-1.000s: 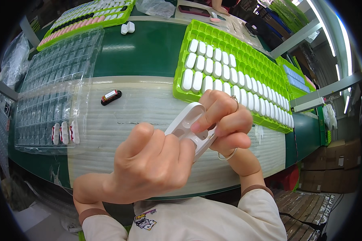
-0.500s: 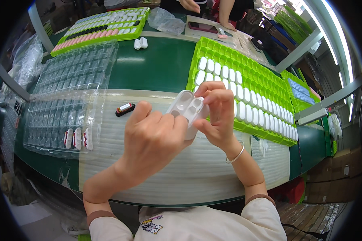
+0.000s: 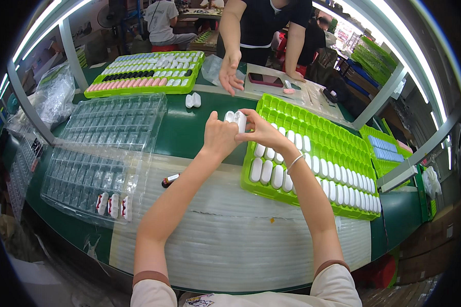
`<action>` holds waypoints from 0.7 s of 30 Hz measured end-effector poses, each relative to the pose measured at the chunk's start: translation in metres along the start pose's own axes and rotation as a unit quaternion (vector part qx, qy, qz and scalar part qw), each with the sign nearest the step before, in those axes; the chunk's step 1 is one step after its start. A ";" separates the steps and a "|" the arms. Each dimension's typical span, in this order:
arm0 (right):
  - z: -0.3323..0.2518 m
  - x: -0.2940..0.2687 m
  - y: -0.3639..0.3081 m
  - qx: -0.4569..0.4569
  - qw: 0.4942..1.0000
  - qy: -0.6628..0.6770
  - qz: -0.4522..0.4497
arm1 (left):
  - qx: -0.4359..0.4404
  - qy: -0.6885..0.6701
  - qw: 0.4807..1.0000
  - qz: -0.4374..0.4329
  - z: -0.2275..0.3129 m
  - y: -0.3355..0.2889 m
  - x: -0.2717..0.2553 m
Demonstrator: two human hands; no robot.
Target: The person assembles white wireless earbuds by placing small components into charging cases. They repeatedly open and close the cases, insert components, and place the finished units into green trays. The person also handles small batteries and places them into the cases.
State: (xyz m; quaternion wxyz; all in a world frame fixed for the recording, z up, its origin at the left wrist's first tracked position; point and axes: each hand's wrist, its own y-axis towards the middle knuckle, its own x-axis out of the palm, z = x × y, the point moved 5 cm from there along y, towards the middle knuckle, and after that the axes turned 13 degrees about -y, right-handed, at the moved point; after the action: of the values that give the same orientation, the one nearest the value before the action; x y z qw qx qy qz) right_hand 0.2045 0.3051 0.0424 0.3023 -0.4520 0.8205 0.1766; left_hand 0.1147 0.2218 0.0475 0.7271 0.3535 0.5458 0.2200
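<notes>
Held out over the far middle of the table is an opened white earbud charging case (image 3: 236,118). My right hand (image 3: 263,131) grips its right side between thumb and fingers. Closed against the case's left side is my left hand (image 3: 220,136), its fingertips partly hidden. Just right of my hands lies a bright green tray (image 3: 317,120) with rows of white oval cases in part of its pockets. A second opened white case (image 3: 193,101) stands on the green table, farther left. Beyond my hands, a co-worker's open hand (image 3: 231,77) reaches over the table.
Clear plastic trays (image 3: 82,169) lie at left, holding a few white-and-red parts (image 3: 114,205). Beside my left forearm is a small black-and-red object (image 3: 170,180). Another filled green tray (image 3: 138,93) sits far left. A phone (image 3: 265,80) rests at the back; metal posts flank the table.
Both my hands have moved away from me with the white case, arms now stretched out. The view has tilted up, showing more of the co-worker, whose hand extends toward mine.
</notes>
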 end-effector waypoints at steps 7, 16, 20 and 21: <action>0.073 -0.016 0.052 0.043 0.968 0.244 0.040 | -0.131 -0.005 0.986 0.101 -0.040 0.018 0.076; 0.103 0.007 0.097 0.080 0.917 0.381 0.088 | -0.154 -0.060 0.973 0.162 -0.059 -0.004 0.085; 0.108 0.005 0.101 0.067 0.893 0.442 0.043 | -0.125 -0.074 0.972 0.184 -0.052 0.000 0.086; 0.110 0.004 0.100 0.080 0.889 0.446 0.057 | -0.124 -0.078 0.972 0.184 -0.051 0.001 0.086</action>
State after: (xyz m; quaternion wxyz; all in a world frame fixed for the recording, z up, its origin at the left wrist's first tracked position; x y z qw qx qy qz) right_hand 0.1550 0.4175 -0.0410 -0.0711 -0.4100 0.9045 -0.0932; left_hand 0.0929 0.2968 -0.0144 0.7526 0.3715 0.3811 0.3876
